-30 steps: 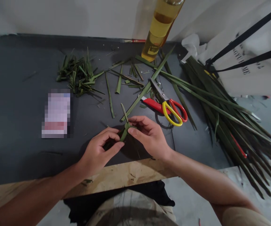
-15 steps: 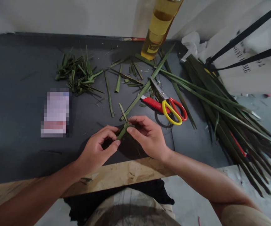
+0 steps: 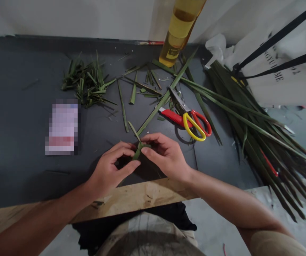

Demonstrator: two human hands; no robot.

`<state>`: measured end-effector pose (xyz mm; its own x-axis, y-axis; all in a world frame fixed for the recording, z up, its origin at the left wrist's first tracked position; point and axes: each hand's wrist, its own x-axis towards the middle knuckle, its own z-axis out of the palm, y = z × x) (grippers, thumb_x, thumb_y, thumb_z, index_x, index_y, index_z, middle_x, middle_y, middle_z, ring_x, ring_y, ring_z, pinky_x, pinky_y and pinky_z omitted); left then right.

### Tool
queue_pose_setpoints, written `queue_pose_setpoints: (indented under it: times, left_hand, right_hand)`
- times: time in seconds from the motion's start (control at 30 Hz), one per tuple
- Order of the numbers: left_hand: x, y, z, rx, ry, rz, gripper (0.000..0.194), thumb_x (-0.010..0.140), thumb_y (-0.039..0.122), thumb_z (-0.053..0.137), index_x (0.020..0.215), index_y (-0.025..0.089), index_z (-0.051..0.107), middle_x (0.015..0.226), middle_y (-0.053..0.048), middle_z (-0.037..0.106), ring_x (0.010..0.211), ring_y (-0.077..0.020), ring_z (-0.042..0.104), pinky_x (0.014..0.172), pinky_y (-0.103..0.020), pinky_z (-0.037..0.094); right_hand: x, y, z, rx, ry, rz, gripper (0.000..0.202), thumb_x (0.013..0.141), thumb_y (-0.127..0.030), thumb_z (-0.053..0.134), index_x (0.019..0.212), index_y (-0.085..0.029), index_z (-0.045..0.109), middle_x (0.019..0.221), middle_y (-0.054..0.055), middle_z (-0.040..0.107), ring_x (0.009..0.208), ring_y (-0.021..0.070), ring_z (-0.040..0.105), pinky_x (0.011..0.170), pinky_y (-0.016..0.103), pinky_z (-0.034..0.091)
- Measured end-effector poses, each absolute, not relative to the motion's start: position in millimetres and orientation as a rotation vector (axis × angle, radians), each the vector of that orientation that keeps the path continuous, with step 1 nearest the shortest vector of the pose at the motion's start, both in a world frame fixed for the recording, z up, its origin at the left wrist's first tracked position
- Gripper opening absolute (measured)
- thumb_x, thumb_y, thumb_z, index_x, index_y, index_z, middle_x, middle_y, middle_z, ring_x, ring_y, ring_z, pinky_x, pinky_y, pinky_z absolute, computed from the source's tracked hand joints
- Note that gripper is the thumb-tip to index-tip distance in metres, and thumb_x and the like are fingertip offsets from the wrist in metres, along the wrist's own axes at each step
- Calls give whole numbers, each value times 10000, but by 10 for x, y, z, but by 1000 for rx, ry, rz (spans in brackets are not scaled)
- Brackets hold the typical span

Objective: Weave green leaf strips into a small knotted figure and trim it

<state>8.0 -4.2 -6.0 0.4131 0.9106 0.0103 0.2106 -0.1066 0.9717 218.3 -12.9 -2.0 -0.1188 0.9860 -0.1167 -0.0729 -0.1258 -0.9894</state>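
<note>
Dark tabletop [image 3: 14, 142] takes up most of the frame, pale wooden edge [image 3: 139, 195] across the lower part with both forearms crossing it. Big leaf bundle [image 3: 256, 142] hogs the right side and pokes past the table. Left hand [image 3: 113, 165] and right hand [image 3: 166, 154] are lower centre, both pinching. Decent gap from the left hand to the pixelated rectangle [image 3: 62, 124] at left, but scissors [image 3: 185, 107] lie close above the right hand. Between the fingertips, just below centre: the folded leaf strip [image 3: 137, 153] they're holding.

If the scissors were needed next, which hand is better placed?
Probably the right hand: the scissors lie just beyond it, while the left hand is farther away, across the green leaf piece both hands hold.
</note>
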Motion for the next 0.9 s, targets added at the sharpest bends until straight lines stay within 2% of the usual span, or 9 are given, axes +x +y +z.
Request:
queue_pose_setpoints:
  times: [0.17, 0.37, 0.57, 0.67, 0.8, 0.9]
  left_hand:
    - [102, -64, -49, 1581, 1080, 773, 168, 966, 251, 699, 800, 224, 707, 957, -43, 712, 889, -185, 679, 847, -310, 528]
    - [156, -68, -15, 1579, 1091, 757, 215, 964, 267, 682, 756, 217, 676, 876, -32, 689, 829, -177, 654, 793, -298, 520]
    - [94, -24, 70, 1612, 1066, 764, 347, 1000, 260, 604, 662, 223, 670, 911, -35, 730, 825, -175, 676, 795, -303, 532]
    - [49, -7, 67, 1546, 1147, 876, 387, 1055, 289, 536, 714, 228, 709, 962, -42, 760, 883, -183, 701, 850, -316, 550]
    - [66, -15, -3, 1249, 1194, 904, 175, 978, 389, 710, 939, 225, 757, 879, -33, 783, 798, -192, 732, 759, -317, 609]
    - [101, -31, -33, 1181, 1172, 807, 267, 856, 447, 849, 957, 216, 762, 857, -40, 804, 789, -210, 759, 732, -319, 635]
  right_hand:
    - [2115, -187, 13, -1244, -1206, 1345, 213, 918, -278, 741, 1124, -231, 717, 1060, 49, 787, 976, 177, 742, 904, 340, 615]
    - [2045, -210, -23, -1281, -1128, 1298, 230, 896, -255, 740, 1124, -246, 705, 1009, 32, 752, 965, 172, 728, 890, 332, 606]
    - [2111, -116, -67, -1180, -1024, 1464, 291, 872, -331, 817, 1114, -231, 690, 998, 38, 741, 966, 167, 707, 863, 314, 597]
    - [2151, -96, -66, -1133, -998, 1581, 353, 851, -385, 856, 1121, -226, 694, 989, 35, 736, 935, 158, 700, 838, 304, 595]
    - [2152, -140, -52, -1136, -1055, 1582, 353, 874, -407, 840, 1143, -222, 707, 1021, 48, 741, 953, 165, 704, 856, 316, 592]
    - [2149, -165, -43, -1163, -1129, 1504, 335, 898, -390, 812, 1172, -226, 709, 1057, 59, 745, 1000, 179, 708, 886, 330, 586]
